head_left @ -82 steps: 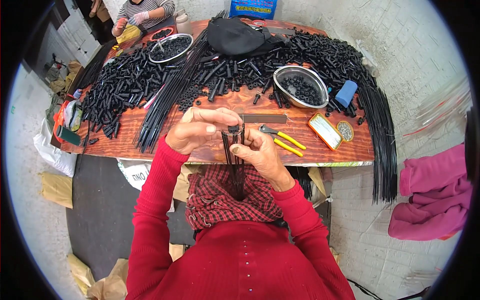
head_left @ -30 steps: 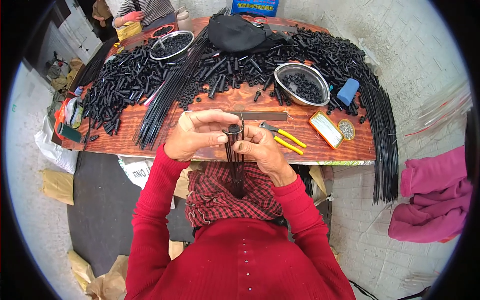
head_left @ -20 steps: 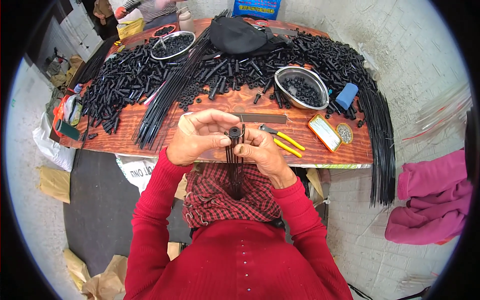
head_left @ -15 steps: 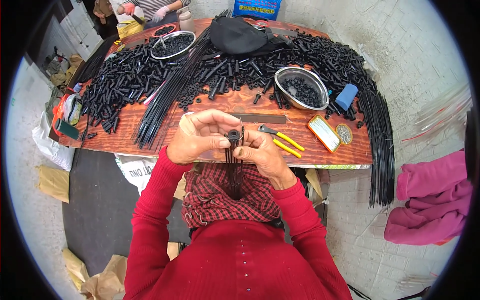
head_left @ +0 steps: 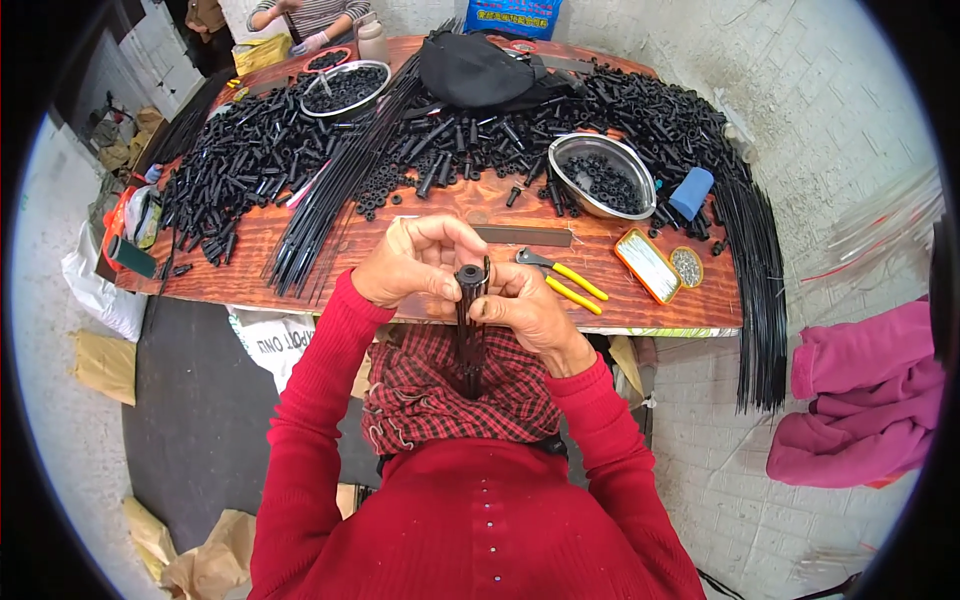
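Between my hands, above my lap at the table's front edge, a black round hub (head_left: 469,273) with a hole in its top stands upright. A bundle of thin black rods (head_left: 470,350) hangs down from it toward the checkered cloth (head_left: 420,410) on my lap. My left hand (head_left: 415,265) is closed in a pinch, thumb against the hub's left side and forefinger curved above it. My right hand (head_left: 530,315) grips the hub and upper rods from the right, thumb in front. A short dark piece rises by the right fingertips; its kind is too small to tell.
Yellow-handled pliers (head_left: 570,280), an orange-rimmed tin (head_left: 650,265) and a flat dark bar (head_left: 525,236) lie just beyond my hands. Black tubular parts (head_left: 260,165) heap across the table, with a steel bowl (head_left: 603,205) of small black rings. A co-worker's hands (head_left: 312,42) are at the far left.
My left hand has shifted slightly right and up, its forefinger now nearer the hub's top. The rods hang closer together. The co-worker's hands have moved.
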Tool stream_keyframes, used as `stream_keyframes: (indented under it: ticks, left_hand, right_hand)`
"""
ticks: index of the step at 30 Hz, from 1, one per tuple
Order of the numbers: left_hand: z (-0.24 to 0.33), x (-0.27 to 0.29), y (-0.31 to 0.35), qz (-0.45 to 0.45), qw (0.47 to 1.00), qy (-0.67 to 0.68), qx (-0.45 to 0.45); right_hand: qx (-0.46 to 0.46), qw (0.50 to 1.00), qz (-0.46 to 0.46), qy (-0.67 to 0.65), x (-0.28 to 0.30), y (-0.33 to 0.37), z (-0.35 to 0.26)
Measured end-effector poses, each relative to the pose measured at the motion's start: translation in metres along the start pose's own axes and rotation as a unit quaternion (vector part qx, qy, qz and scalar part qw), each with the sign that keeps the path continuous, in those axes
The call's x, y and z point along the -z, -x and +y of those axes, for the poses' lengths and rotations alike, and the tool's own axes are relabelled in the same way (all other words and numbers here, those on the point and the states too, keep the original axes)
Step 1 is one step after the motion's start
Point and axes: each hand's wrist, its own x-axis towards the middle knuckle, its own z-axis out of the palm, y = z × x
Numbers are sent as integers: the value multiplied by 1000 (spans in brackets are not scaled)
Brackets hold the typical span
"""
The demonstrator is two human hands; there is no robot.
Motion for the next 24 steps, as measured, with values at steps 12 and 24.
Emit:
stream_keyframes:
  ticks: [12, 24]
  left_hand:
    - [18, -23, 35, 214, 969, -122, -19]
    - [30, -39, 43, 250, 946, -203, -44]
  right_hand:
    - [51, 990, 130, 28, -31, -9, 7]
    - [78, 989, 122, 35, -34, -11, 10]
